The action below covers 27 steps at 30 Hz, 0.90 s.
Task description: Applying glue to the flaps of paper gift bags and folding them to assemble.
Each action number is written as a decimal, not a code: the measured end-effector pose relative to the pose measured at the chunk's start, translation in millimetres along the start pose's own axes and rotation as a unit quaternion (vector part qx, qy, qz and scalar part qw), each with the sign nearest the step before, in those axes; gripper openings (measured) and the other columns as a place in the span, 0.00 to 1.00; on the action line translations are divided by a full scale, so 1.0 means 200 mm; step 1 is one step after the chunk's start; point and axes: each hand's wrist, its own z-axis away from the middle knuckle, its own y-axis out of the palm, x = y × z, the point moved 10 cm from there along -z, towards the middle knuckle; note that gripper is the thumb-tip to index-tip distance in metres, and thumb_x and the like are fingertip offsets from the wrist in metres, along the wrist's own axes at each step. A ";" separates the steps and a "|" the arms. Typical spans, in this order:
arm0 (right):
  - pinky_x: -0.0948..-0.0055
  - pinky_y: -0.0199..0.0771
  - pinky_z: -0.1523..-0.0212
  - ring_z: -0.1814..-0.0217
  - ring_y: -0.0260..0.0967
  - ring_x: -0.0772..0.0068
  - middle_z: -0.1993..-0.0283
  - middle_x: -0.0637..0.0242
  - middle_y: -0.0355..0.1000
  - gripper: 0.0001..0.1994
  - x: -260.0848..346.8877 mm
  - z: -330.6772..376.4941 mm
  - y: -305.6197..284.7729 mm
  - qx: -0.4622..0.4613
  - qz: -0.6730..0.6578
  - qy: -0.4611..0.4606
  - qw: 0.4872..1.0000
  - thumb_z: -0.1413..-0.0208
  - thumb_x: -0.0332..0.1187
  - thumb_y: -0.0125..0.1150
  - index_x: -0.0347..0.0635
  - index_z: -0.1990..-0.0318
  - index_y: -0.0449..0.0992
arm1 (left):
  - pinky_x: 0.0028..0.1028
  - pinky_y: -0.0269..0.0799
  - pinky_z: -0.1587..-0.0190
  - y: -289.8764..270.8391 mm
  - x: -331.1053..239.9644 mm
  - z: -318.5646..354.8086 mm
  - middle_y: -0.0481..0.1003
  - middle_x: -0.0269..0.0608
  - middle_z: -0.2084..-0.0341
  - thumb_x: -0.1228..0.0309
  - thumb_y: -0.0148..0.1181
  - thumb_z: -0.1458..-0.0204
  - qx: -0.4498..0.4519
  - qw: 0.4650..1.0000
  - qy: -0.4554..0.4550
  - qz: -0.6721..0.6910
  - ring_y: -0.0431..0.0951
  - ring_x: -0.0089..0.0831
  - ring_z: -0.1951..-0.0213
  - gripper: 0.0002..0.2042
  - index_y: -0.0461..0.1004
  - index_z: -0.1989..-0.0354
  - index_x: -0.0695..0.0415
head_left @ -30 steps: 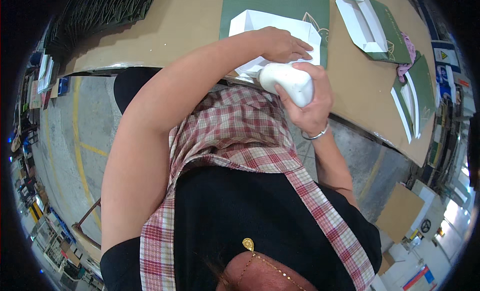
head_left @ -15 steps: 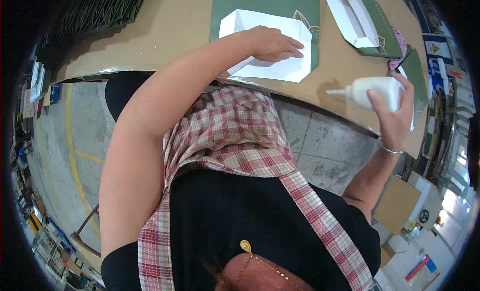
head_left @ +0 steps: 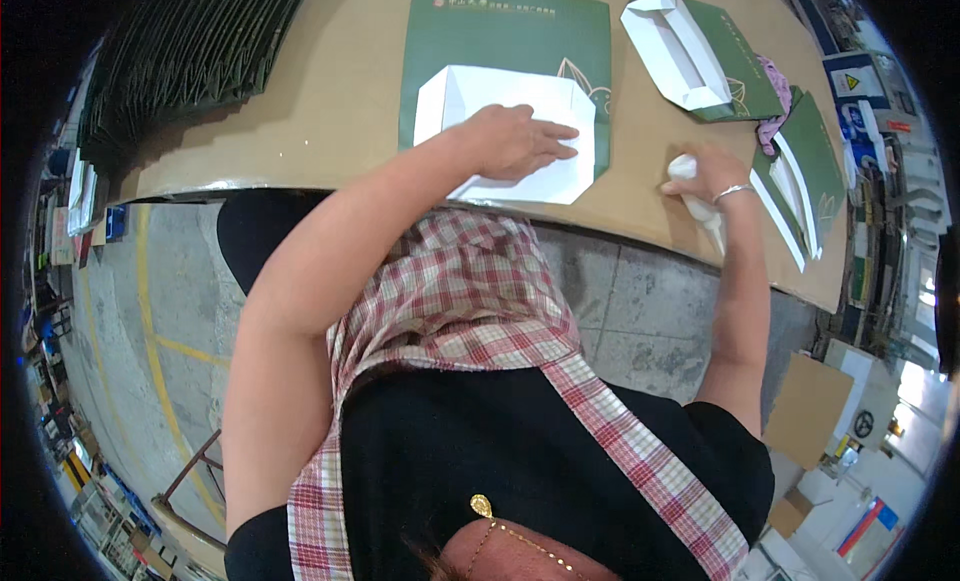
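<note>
Two hands are working at the brown table (head_left: 330, 91). The left hand (head_left: 515, 141) is lying flat, fingers spread and extended, pressing on the folded white paper panel (head_left: 500, 101) that is resting on the green sheet (head_left: 505, 26) near the table's front edge. It is not gripping; it is only bearing down with palm and fingers. The right hand (head_left: 715, 176) is wrapped closed around the white glue bottle (head_left: 695, 196), which is lying tilted at the front edge of the table, just right of the green sheet; its lower end is pointing toward the edge.

Risk, as a judgement: the bottle is sitting so close to the edge that a loose hold could be letting it slide off to the floor. Glue could also be smearing if the pressing palm shifts sideways, pulling the white panel out of line with the green sheet.

Pose: the left arm is reaching forward, elbow bent. The right arm is extending out to the right, wrist turned inward, a bangle showing at the wrist.

An open white-lined box (head_left: 680, 46) is lying farther back, well apart from both hands.
</note>
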 end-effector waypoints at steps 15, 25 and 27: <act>0.73 0.71 0.64 0.70 0.66 0.72 0.69 0.67 0.68 0.22 0.49 -0.20 -0.05 -0.172 -0.419 -0.122 0.883 0.60 0.20 0.65 0.42 0.53 0.75 | 0.30 0.73 0.60 -0.37 0.58 0.64 0.74 0.41 0.58 0.84 0.56 0.54 -0.276 0.868 -0.263 0.318 0.74 0.32 0.68 0.26 0.71 0.45 0.48; 0.65 0.71 0.57 0.59 0.67 0.59 0.61 0.61 0.67 0.23 0.60 0.07 -0.07 -0.173 -0.257 -0.290 0.906 0.54 0.31 0.66 0.45 0.47 0.74 | 0.38 0.70 0.50 -0.19 0.32 0.62 0.69 0.46 0.56 0.80 0.56 0.55 -0.156 0.982 -0.107 0.012 0.71 0.43 0.54 0.24 0.69 0.44 0.56; 0.62 0.69 0.52 0.52 0.64 0.54 0.55 0.57 0.65 0.33 0.71 0.26 -0.11 -0.182 -0.205 -0.336 0.901 0.59 0.39 0.72 0.43 0.42 0.69 | 0.39 0.68 0.46 -0.17 0.20 0.68 0.67 0.48 0.52 0.80 0.54 0.55 -0.116 0.988 -0.094 -0.035 0.69 0.46 0.49 0.26 0.68 0.42 0.57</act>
